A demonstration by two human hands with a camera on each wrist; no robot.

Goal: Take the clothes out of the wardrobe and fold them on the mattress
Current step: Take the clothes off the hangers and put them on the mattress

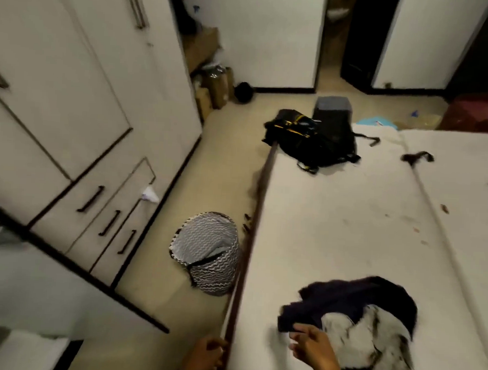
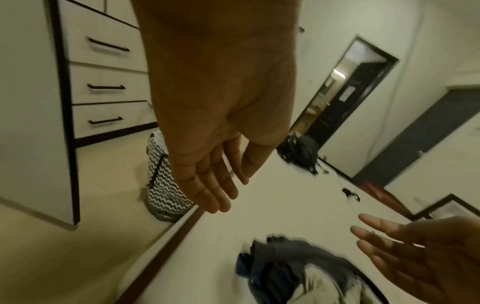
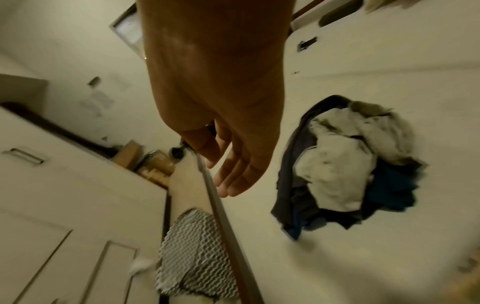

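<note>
A crumpled pile of clothes (image 1: pixel 354 318), dark navy with a pale grey garment on top, lies near the front of the white mattress (image 1: pixel 343 218). The right wrist view shows the same pile of clothes (image 3: pixel 345 162) with a blue piece at its edge. My right hand (image 1: pixel 310 346) hovers just left of the pile, fingers relaxed, holding nothing. My left hand (image 1: pixel 205 355) hangs over the mattress's dark side edge, fingers loose and empty. In the left wrist view the left hand (image 2: pixel 221 181) is open above the mattress edge and the right hand (image 2: pixel 405 246) is spread beside the clothes (image 2: pixel 298 267).
The white wardrobe (image 1: pixel 79 114) with drawers stands at left, one door swung open across the lower left. A zigzag-patterned laundry basket (image 1: pixel 208 253) sits on the floor against the mattress. A black backpack (image 1: pixel 313 140) lies at the mattress's far end.
</note>
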